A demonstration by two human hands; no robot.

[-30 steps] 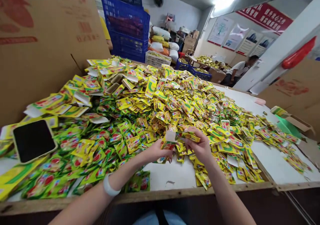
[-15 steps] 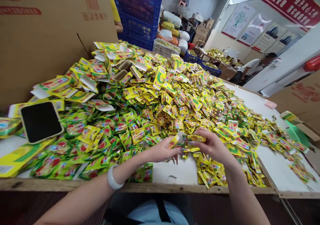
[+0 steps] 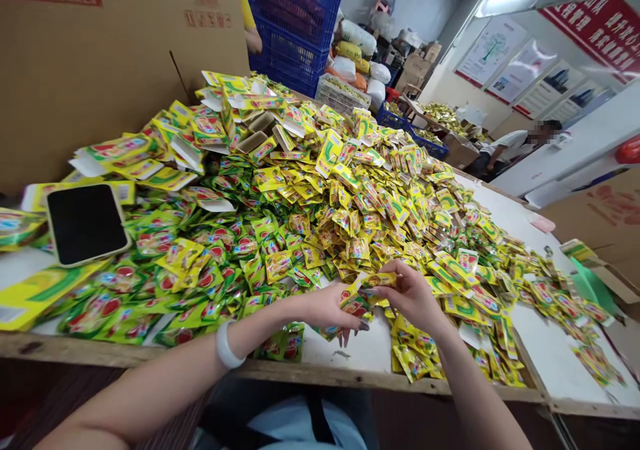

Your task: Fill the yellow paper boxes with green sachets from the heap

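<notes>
My left hand (image 3: 327,309), with a pale bangle (image 3: 229,345) on its wrist, is closed on a small yellow carton (image 3: 351,301). My right hand (image 3: 411,297) pinches a yellow packet (image 3: 379,280) at the carton's upper right end. Packet and carton meet or overlap between the hands; my fingers partly hide the contact. Behind them rises a big heap of yellow cartons and packets (image 3: 360,227). Green packets with a watermelon print (image 3: 120,277) lie to the left, and yellow packets (image 3: 413,351) lie just under my right hand.
A dark-screened phone or tablet (image 3: 87,223) rests at left. Behind it stands a large cardboard box (image 3: 115,57). The wooden table edge (image 3: 200,363) runs before me. Blue crates (image 3: 287,43) and a seated person (image 3: 515,147) are farther back; a green object (image 3: 590,287) is at right.
My right hand has moved left, bringing the yellow packet against the carton in my left hand. The carton's white open end no longer shows. The camera view has shifted slightly.
</notes>
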